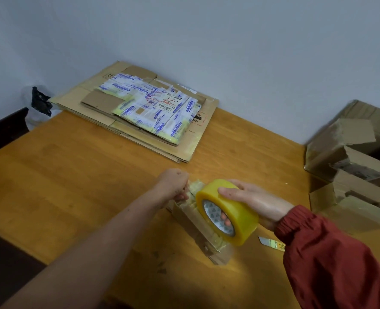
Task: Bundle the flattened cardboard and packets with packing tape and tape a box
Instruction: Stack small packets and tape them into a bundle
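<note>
1. Yellow roll (227,210), likely light and rigid: my right hand (251,201) grips it, fingers through the core, over the box (195,228) on the surface (73,186).
2. My left hand (175,186) pinches the thin, sticky tape end (192,188).

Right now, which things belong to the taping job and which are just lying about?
In the job: tape roll in the right hand; tape end pinched by the left hand; small box beneath; flattened cardboard with packets on top.
Lying about: knife by the red sleeve; torn boxes at right; black bag at far left.
</note>
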